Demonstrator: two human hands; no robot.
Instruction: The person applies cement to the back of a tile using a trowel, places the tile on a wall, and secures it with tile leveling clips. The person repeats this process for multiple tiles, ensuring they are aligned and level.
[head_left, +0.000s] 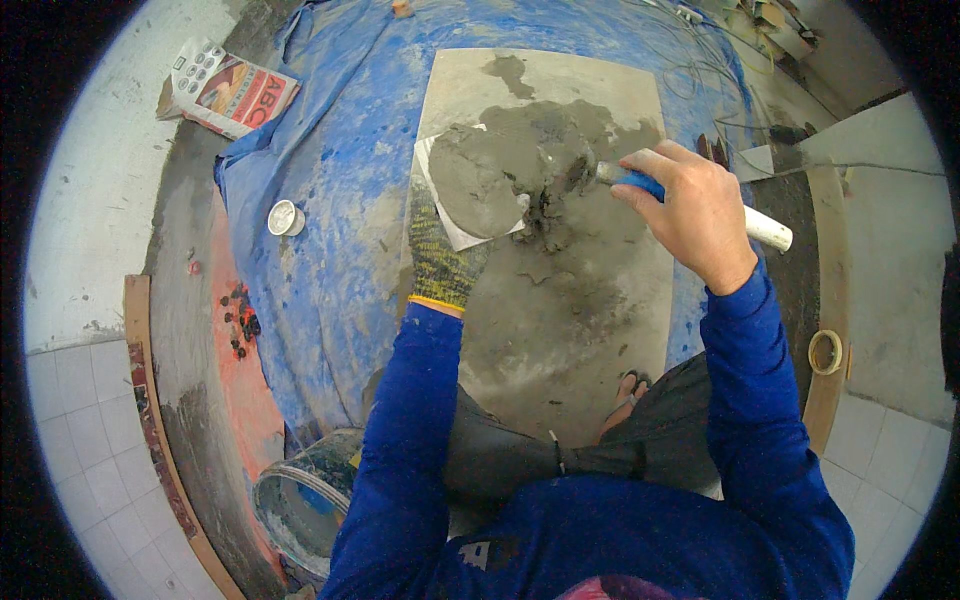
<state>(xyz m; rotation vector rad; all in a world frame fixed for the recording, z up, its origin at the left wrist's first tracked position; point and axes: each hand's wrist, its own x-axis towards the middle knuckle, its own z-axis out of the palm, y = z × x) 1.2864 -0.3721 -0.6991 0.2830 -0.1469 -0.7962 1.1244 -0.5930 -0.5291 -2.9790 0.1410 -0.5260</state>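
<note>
Blue plastic tarp (350,130) below; bare right hand (692,200) clamped on blue-handled tool (642,183), right edge of grey rectangular board (600,78); yellow-black gloved left hand (440,252), grip hidden: keep white plate (466,239) level!

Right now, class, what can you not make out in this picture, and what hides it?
All in the head view:
- Gloved left hand: fingers hidden under the white board and mortar.
- Blue-handled tool in the right hand: its far end is lost against the mortar.
- Bucket: right side behind the left sleeve.
- White cup: contents too small to identify.
- Wooden strip: lower end cut off by the picture's edge.
</note>
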